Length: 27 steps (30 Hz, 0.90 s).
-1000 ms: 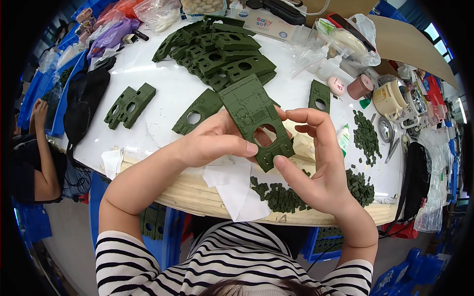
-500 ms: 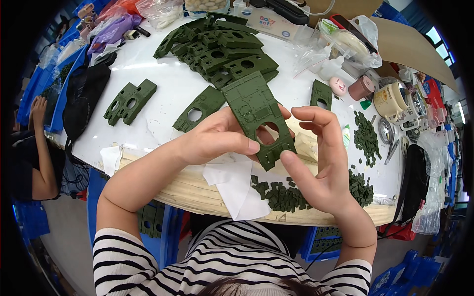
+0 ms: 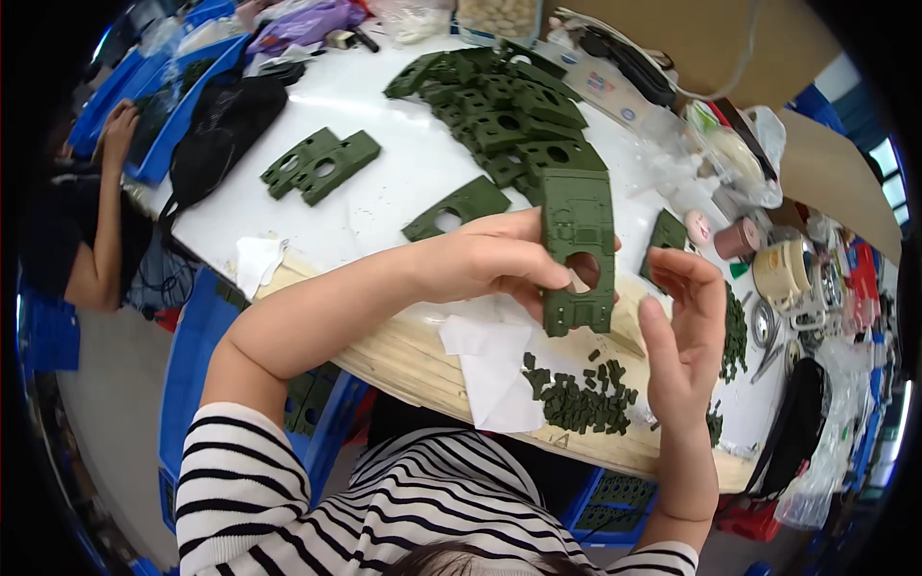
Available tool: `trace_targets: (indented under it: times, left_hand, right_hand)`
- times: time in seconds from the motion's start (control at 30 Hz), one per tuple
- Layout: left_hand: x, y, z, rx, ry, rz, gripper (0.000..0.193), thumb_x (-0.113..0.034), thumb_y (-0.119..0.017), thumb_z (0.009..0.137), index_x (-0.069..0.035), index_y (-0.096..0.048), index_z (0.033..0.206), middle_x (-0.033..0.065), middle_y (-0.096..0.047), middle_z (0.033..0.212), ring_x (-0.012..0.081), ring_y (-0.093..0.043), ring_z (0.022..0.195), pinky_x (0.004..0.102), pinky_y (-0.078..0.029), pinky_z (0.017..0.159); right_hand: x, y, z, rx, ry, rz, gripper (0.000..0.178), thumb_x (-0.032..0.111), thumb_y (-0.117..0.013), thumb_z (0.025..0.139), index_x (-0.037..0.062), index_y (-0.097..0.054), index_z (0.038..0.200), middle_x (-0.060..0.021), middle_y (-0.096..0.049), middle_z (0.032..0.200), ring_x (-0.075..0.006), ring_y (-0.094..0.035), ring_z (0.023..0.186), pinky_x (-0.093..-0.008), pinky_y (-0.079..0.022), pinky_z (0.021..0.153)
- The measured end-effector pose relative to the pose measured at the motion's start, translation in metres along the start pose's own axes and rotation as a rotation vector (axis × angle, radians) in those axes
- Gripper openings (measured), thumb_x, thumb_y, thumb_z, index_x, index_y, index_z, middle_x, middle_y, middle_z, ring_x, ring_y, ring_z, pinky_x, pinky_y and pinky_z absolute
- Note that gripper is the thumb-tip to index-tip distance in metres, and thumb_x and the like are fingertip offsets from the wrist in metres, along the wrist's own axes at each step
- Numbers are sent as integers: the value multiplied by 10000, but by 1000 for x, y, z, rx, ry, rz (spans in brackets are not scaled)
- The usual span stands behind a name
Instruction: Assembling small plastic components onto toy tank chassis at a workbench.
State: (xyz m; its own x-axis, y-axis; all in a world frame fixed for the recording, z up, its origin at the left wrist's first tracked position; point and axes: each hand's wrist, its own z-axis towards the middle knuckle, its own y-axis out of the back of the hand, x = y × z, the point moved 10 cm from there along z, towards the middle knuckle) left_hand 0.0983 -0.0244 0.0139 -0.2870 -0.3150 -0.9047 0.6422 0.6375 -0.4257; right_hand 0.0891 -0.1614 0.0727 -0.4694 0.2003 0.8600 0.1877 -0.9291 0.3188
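Left hand [image 3: 497,259] gripping green part [image 3: 580,219], right hand [image 3: 686,348] beside it, apart

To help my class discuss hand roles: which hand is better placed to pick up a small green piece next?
Probably the right hand: it looks open and empty, near the small green pieces, while the left hand holds the green panel.

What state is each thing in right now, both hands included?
Left hand: closed on the held panel's left side
Right hand: open, fingers curled, apart from the panel
Held panel: raised above the table, hole end toward the person
Panel pile: heaped, overlapping
Small green pieces: loose, scattered together
White paper: lying by the table's near edge
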Motion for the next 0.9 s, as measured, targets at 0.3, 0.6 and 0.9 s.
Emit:
trace_targets:
  times: [0.3, 0.6, 0.9]
  left_hand:
    - [-60, 103, -129, -569, 31, 439, 482, -265, -557, 961, 9, -464, 1347, 190, -659, 1150, 199, -696, 846, 286, -579, 666]
    - [-50, 142, -129, -455, 542, 677, 431, -250, -682, 896, 66, -553, 1160, 126, -679, 968, 187, -709, 796, 280, -603, 718]
    - [-44, 169, -102, -505, 574, 701, 507, -203, -708, 876, 46, -491, 1261, 113, -635, 920, 200, -693, 776, 299, -611, 707]
  right_hand:
    - [0, 21, 5, -95, -2, 17, 310, 24, -586, 882, -42, -515, 1177, -118, -555, 1148, -200, -518, 1109, -345, -364, 1025]
    - [-16, 17, 4, -57, -41, 31, 276, 22, -585, 896, -40, -531, 1160, -115, -570, 1142, -190, -525, 1099, -338, -367, 1024]
    - [-7, 15, 4, -48, 30, -33, 253, 34, -605, 892, -40, -541, 1125, -102, -567, 1114, -182, -522, 1072, -331, -367, 1006]
